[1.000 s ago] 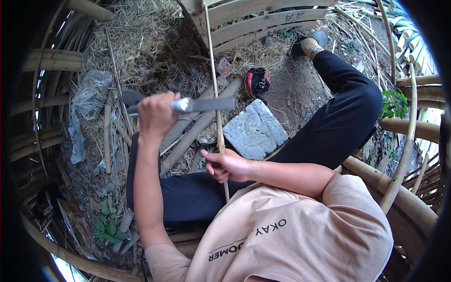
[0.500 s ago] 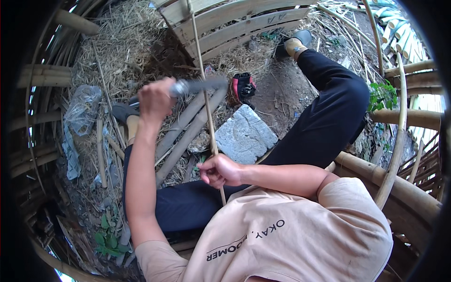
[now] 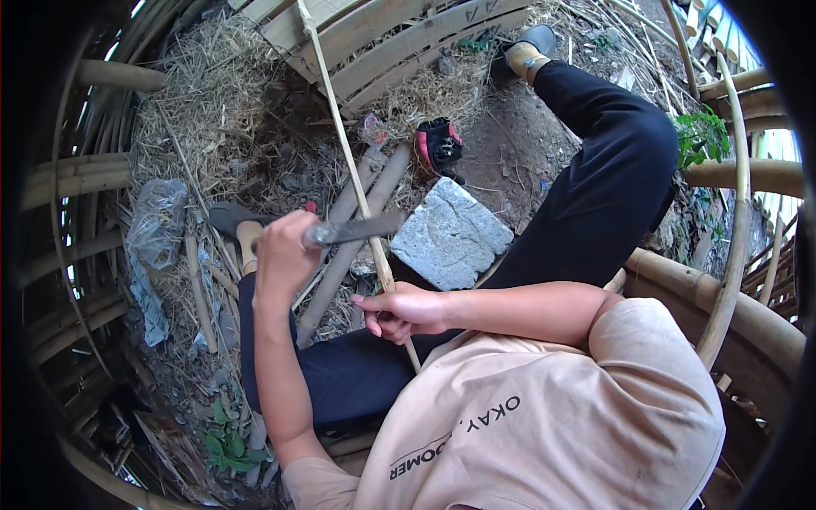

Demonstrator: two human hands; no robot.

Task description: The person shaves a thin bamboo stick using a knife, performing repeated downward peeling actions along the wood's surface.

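My left hand [image 3: 285, 253] is closed round the handle of a knife [image 3: 357, 229], whose broad dark blade points right and crosses the stick. The long thin wooden or bamboo stick [image 3: 342, 127] runs from the far slatted boards down to my lap. Near its lower end, my right hand [image 3: 404, 311] is closed round it, thumb pointing left. The blade lies just beyond the right hand; whether it touches the stick, I cannot tell. The stick's near end rests by my dark trouser leg [image 3: 357, 370].
Beyond my hands lie a grey stone slab [image 3: 452, 234], a black and red glove-like item [image 3: 439, 144] and two bamboo poles [image 3: 391, 178]. Slatted boards [image 3: 408, 64] stand at the far side. A clear plastic bag [image 3: 159, 223] lies left; bamboo rails [image 3: 718, 306] flank the right.
My left hand has drawn the knife toward me along the stick, nearer my right hand. The right hand keeps its hold. The stick's far end leans further left, and the view has shifted slightly.
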